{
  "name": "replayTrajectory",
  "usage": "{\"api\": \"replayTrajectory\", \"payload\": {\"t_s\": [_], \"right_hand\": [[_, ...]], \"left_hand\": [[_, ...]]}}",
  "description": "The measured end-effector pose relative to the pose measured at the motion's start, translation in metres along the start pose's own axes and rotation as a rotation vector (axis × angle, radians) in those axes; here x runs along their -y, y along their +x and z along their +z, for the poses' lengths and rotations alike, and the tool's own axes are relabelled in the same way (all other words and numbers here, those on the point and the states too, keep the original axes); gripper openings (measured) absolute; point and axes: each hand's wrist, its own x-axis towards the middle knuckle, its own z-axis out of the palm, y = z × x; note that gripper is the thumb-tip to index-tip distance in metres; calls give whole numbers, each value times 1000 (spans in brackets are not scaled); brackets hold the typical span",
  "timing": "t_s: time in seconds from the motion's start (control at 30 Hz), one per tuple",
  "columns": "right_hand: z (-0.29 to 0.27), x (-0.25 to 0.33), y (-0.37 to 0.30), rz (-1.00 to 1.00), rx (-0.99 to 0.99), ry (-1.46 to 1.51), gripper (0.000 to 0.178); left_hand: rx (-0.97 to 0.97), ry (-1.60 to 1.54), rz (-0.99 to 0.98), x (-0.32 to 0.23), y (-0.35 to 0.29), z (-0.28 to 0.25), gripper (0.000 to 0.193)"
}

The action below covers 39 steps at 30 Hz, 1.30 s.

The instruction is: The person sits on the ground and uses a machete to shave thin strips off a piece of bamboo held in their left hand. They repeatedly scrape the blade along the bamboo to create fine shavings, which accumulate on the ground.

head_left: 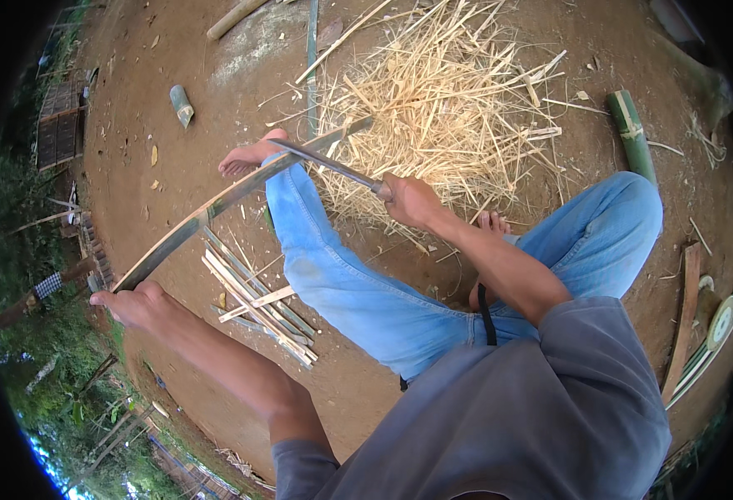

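A long bamboo strip slants across my stretched left leg near the foot. My left hand is closed round its near-left end, out to the side. In my right hand is the handle of a long-bladed knife. The blade points to the far left, and its tip end lies over the strip, close to my left foot. Whether the edge bites into the bamboo cannot be made out.
A large heap of pale shavings covers the ground ahead. Split strips lie beside my left leg. A green bamboo section is beyond my right knee, a short piece at far left. A wooden board lies at right.
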Motion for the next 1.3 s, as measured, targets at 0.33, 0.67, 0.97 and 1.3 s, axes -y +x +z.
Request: {"api": "replayTrajectory", "payload": {"t_s": [0.33, 0.67, 0.97, 1.3], "right_hand": [[-37, -64, 28, 390, 8, 225, 27], [2, 19, -8, -69, 59, -9, 19], [17, -37, 12, 103, -47, -5, 24], [10, -94, 19, 268, -186, 96, 30]], "left_hand": [[303, -143, -143, 40, 50, -31, 58], [186, -185, -16, 27, 51, -53, 47], [99, -177, 2, 27, 37, -34, 43], [239, -348, -183, 29, 35, -17, 26]]}}
